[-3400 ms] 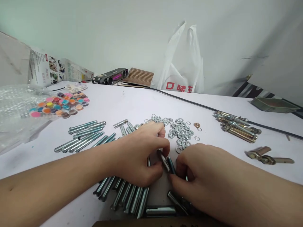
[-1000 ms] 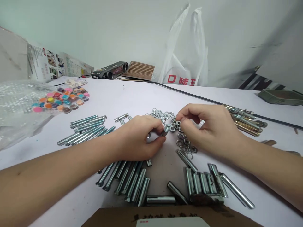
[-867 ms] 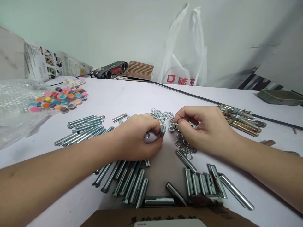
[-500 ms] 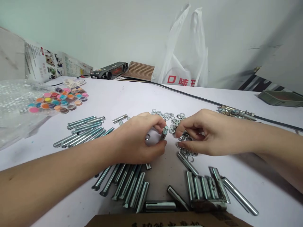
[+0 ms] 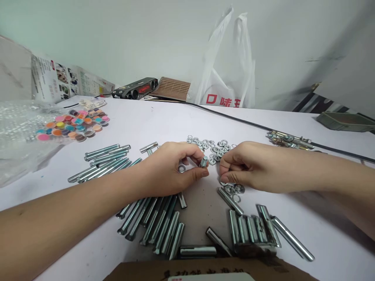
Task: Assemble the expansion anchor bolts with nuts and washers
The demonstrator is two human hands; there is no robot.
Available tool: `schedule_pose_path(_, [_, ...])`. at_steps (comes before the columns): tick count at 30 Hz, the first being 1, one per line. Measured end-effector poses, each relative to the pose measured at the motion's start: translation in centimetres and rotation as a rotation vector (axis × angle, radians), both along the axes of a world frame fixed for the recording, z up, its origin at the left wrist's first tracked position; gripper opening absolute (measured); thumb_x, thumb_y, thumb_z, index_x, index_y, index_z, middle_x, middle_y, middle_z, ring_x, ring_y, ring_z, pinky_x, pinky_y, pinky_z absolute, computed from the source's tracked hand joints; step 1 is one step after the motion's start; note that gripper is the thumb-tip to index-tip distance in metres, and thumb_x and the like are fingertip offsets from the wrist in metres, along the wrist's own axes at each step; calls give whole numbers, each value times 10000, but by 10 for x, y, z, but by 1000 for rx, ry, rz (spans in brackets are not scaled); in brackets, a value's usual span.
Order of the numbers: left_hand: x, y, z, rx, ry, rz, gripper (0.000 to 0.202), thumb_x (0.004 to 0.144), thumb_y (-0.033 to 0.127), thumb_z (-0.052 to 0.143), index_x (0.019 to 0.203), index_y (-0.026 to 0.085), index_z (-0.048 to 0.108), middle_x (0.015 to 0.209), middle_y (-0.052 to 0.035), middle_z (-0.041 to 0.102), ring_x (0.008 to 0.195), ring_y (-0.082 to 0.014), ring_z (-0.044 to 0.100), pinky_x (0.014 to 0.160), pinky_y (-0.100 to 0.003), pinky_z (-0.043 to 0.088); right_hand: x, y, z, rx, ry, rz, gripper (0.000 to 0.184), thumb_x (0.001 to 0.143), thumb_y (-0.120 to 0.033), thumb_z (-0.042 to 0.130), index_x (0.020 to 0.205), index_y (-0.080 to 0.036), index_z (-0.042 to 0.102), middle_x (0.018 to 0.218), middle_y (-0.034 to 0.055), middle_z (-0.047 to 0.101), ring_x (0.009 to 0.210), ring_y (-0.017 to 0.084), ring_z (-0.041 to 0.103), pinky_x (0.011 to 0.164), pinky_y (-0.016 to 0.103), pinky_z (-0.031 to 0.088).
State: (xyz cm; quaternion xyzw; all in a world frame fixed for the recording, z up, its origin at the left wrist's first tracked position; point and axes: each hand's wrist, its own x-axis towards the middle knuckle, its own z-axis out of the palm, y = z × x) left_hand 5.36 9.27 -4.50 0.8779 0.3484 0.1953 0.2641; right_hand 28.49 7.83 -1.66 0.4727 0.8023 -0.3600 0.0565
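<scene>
My left hand (image 5: 170,171) is closed around a zinc bolt (image 5: 203,161) whose threaded end sticks out between thumb and fingers. A washer (image 5: 182,168) sits by the same hand's fingers. My right hand (image 5: 249,168) is curled shut just right of the bolt tip, over a pile of nuts and washers (image 5: 216,147); what its fingertips pinch is hidden. Loose sleeves (image 5: 252,228) lie below the right hand and long bolts (image 5: 158,222) lie under the left wrist.
More long bolts (image 5: 102,162) lie at the left on the white table (image 5: 152,125). Coloured discs (image 5: 74,125) and a clear bag (image 5: 20,132) sit far left. Gold anchor bolts (image 5: 288,139), a black cable (image 5: 263,125), a white plastic bag (image 5: 225,78) and a cardboard box edge (image 5: 205,271) border the area.
My right hand has drawn back from the nut pile and curled into a tighter pinch, closer to the bolt tip. The left hand kept its hold on the bolt.
</scene>
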Motion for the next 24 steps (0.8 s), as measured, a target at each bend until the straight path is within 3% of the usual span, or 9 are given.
schedule_pose_path(3, [0,0,0,-15,-8,-8,146,830,322,628,873,187,665,764,36,647,660,-64,540,619,-196,411,0,0,2,-43,163,-114,254,867,-422,578,755,-195,602,543,-48,379,459,64,279,394,206,221])
schedule_pose_path(7, [0,0,-2,1,-36,-11,146,820,329,643,847,185,649,769,42,646,669,-63,536,634,-196,409,-15,-8,3,-28,485,-370,337,825,-473,630,681,-177,552,514,-53,317,447,57,226,398,228,154])
schedule_pose_path(13, [1,1,-5,38,-18,36,194,800,376,661,794,183,635,705,49,615,623,-65,500,595,-204,385,-38,-17,-6,-74,535,-527,374,852,-476,579,652,-161,553,514,-38,328,457,58,220,417,239,139])
schedule_pose_path(18, [1,0,-5,77,-26,61,223,788,395,665,768,180,607,692,48,592,587,-63,466,568,-202,370,-27,-11,-2,-52,447,-428,403,834,-537,582,659,-182,505,518,-43,328,448,62,228,406,238,153])
schedule_pose_path(21, [2,-1,-5,133,-27,120,221,789,396,659,790,182,608,708,42,590,577,-66,449,569,-210,362,-8,-7,12,-15,195,-223,373,823,-509,607,649,-193,512,508,-44,354,432,64,247,380,227,184])
schedule_pose_path(24, [3,1,-5,155,-3,213,221,790,397,653,806,179,621,713,29,600,590,-80,456,580,-226,362,7,-9,22,31,-70,-33,226,806,-400,638,687,-210,617,538,-27,448,439,72,329,371,221,229])
